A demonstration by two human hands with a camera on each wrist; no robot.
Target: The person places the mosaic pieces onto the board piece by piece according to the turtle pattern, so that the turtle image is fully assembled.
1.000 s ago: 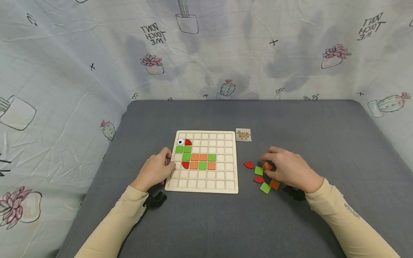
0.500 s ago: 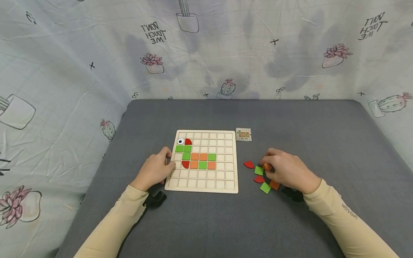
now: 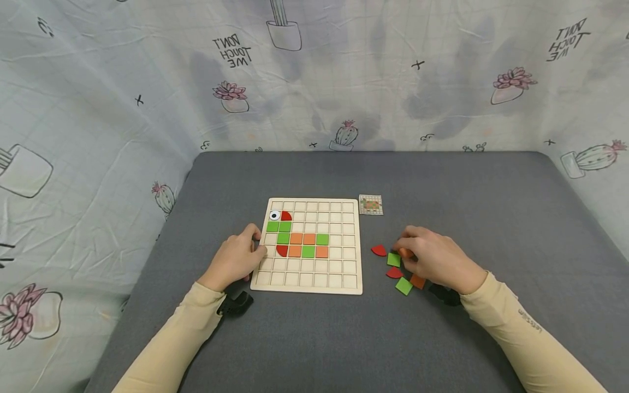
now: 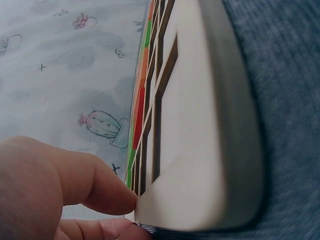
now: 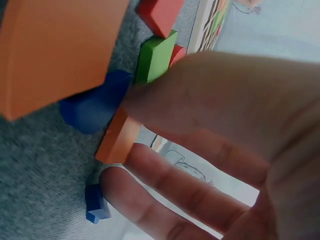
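A wooden grid board (image 3: 339,267) lies flat, with green, orange and red tiles and a round eye piece (image 3: 274,215) set in its cells. At its left edge is my left hand (image 3: 235,259); the left wrist view shows the thumb (image 4: 115,192) on the rim and a finger below, pinching it. To the right of the board, my right hand (image 3: 439,259) pinches an orange square tile (image 3: 405,252), which the right wrist view shows tilted between thumb and fingertips (image 5: 120,140). Beside that hand lie green tiles (image 3: 404,286), red quarter-round tiles (image 3: 379,250) and another orange tile (image 3: 418,281).
A small picture card (image 3: 371,205) lies by the board's upper right corner. Blue pieces (image 5: 97,202) appear under the right hand in the right wrist view, out of sight from the head. A grey cloth (image 3: 314,338) covers the table, and a patterned curtain (image 3: 314,71) hangs behind.
My right hand has shifted slightly left and its fingers have closed on the orange tile, which is now more covered. The left hand and the board stay in place.
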